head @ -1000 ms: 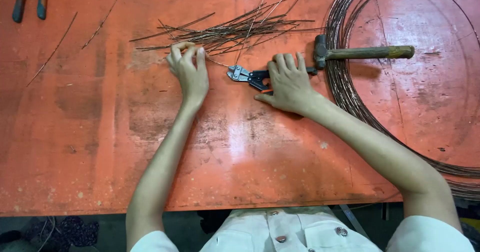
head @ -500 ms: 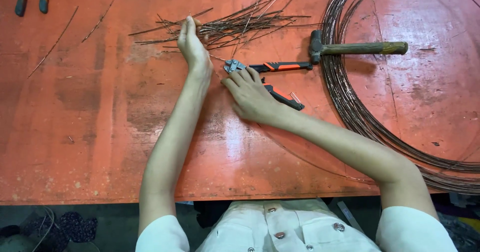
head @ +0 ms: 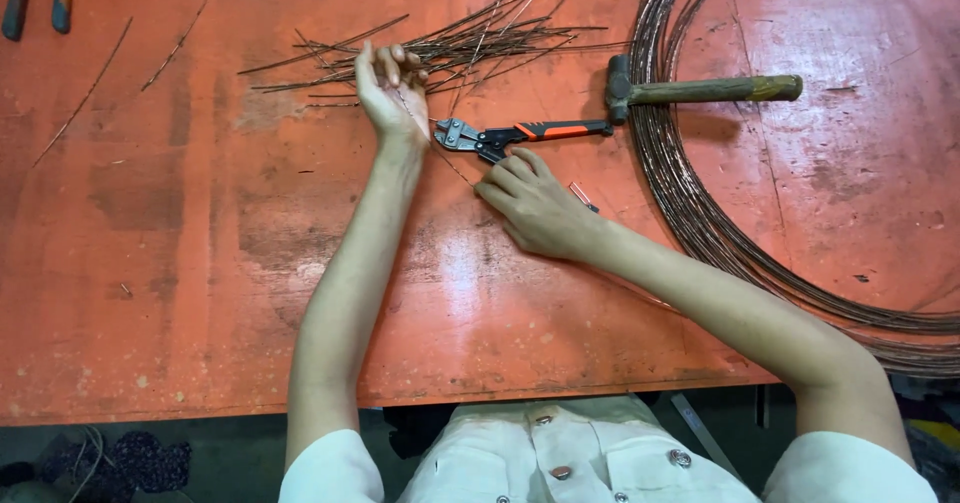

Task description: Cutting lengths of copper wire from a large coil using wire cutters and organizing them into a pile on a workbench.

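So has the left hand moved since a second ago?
Yes. The left hand has gone up the table, from beside the cutter head into the pile of cut wire pieces.

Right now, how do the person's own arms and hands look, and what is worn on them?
Both arms are bare from the short white sleeves down. The left hand and the right hand wear no gloves, and no rings, watch or bracelet can be seen. The white shirt has round buttons down its front.
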